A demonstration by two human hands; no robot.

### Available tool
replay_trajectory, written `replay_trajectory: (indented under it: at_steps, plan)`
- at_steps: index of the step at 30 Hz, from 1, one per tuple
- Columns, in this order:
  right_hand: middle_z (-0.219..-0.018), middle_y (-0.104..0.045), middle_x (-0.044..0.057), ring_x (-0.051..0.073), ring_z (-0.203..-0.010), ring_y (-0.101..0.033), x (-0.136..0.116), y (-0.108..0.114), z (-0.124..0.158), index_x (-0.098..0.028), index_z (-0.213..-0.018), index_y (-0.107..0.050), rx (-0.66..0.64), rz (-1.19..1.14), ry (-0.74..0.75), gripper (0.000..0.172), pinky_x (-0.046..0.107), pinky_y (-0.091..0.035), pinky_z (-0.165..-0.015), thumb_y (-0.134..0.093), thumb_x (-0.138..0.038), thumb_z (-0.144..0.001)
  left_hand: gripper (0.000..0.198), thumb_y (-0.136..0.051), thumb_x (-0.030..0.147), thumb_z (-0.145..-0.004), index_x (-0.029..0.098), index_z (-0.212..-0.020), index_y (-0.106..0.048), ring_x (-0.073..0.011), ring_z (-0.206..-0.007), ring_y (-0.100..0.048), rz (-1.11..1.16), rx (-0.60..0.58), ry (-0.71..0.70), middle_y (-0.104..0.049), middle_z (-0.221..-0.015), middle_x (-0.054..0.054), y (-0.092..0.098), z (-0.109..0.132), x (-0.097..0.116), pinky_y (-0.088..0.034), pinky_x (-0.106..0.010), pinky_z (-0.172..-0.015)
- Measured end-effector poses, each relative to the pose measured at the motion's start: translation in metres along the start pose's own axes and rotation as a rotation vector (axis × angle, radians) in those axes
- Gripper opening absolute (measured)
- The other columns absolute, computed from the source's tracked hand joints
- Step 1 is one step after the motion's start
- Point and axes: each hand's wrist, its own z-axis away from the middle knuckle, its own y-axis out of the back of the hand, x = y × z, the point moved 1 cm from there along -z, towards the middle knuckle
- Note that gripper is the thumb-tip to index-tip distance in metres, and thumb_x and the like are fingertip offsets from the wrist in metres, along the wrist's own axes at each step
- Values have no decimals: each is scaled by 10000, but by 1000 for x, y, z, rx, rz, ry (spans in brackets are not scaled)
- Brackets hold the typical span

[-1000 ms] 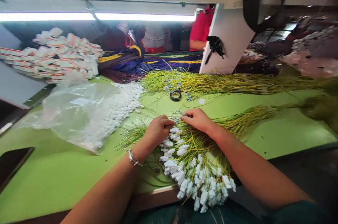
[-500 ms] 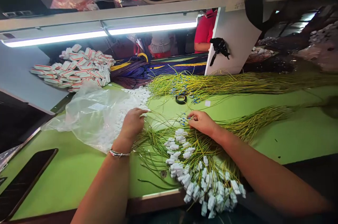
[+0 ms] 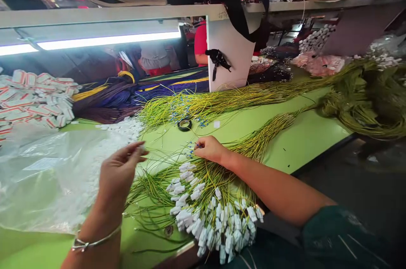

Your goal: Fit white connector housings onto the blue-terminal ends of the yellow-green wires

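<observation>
The left hand (image 3: 119,171) is held up beside a clear bag (image 3: 63,184), thumb and fingertips drawn close; whether anything is pinched there cannot be told. Blue-tipped wires (image 3: 190,146) are gripped in the nearly closed fingers of the right hand (image 3: 207,149), mid-surface. White connectors (image 3: 228,220) are gathered at the near edge; a tape roll (image 3: 180,125) is set farther off.

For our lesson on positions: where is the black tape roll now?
In the head view, the black tape roll lies just left of centre on the green table, beyond the right hand, beside blue-tipped wires.
</observation>
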Motion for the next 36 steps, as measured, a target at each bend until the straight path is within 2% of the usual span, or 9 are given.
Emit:
replay_trajectory:
  at_steps: [3,5,8,13,18,24,32,36]
  plan:
    - [-511,-444,-63,65,-519,-360,-1,1,1,-135,-571,-557,-2,-6,18,74,201,-275,-502,-571,-207,-566,492,-787,422,-586,149,-981,-681,-174,-674,-645,266,-285,177,-692,-703,-48,-37,18,5,-510,-267,-626]
    - [-516,-437,-66,64,-521,-356,-3,2,2,-135,-579,-556,-2,-26,28,75,202,-274,-503,-569,-208,-568,466,-829,382,-536,140,-908,-685,-157,-658,-641,394,-364,288,-685,-684,-44,-55,24,1,-500,-235,-598]
    - [-526,-447,-66,64,-528,-370,-8,4,4,-133,-599,-562,-24,-72,41,73,200,-289,-513,-569,-200,-570,399,-852,324,-510,107,-809,-701,-107,-600,-602,523,-422,402,-677,-669,-49,-67,26,-6,-484,-195,-579]
    - [-531,-454,-64,58,-529,-366,-14,6,7,-127,-608,-577,-73,-93,56,69,197,-282,-516,-588,-193,-589,378,-861,267,-498,88,-803,-727,-82,-601,-576,625,-448,467,-682,-705,-56,-67,23,-8,-483,-179,-601]
    - [-527,-452,-63,56,-529,-359,-14,5,7,-127,-605,-572,-108,-59,63,61,188,-276,-507,-583,-187,-603,334,-839,267,-553,100,-825,-738,-79,-598,-568,631,-483,453,-674,-672,-49,-70,24,-10,-476,-178,-604]
    - [-532,-433,-60,60,-527,-365,-12,4,8,-131,-618,-570,-86,3,82,74,187,-277,-500,-571,-205,-617,362,-839,257,-558,113,-876,-743,-102,-644,-607,637,-511,472,-702,-712,-67,-71,26,-14,-487,-194,-641]
    - [-546,-491,-40,70,-541,-400,-15,4,12,-133,-640,-608,17,274,194,82,195,-293,-522,-548,-186,-661,427,-856,257,-517,114,-903,-744,-123,-667,-638,588,-496,482,-731,-782,-94,-70,28,-8,-504,-213,-677]
    - [-546,-514,-37,67,-528,-413,-18,3,15,-134,-671,-633,-55,348,239,83,197,-305,-518,-572,-189,-680,400,-866,256,-481,118,-839,-751,-126,-649,-639,537,-479,449,-736,-803,-90,-75,30,-8,-514,-218,-668]
